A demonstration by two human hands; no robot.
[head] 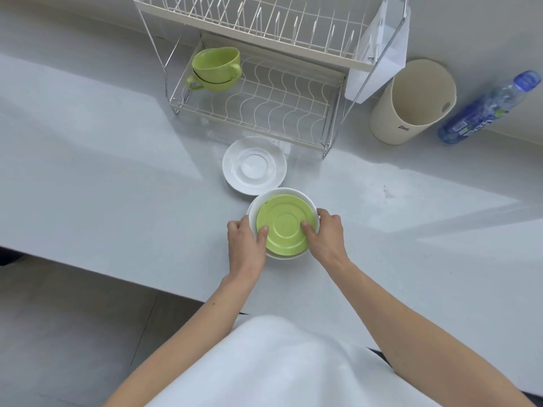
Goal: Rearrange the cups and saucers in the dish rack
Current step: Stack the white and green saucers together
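Note:
A green saucer lies inside a white cup or bowl near the counter's front edge. My left hand grips the left side, thumb on the green saucer. My right hand grips the right side, thumb also on the saucer. A white saucer lies flat on the counter just behind them. Two green cups sit stacked at the left of the lower shelf of the two-tier wire dish rack. The upper tier holds nothing.
A cream cylindrical holder stands right of the rack, with a blue plastic bottle beyond it. A white caddy hangs on the rack's right side. The grey counter stretches left; its front edge runs below my hands.

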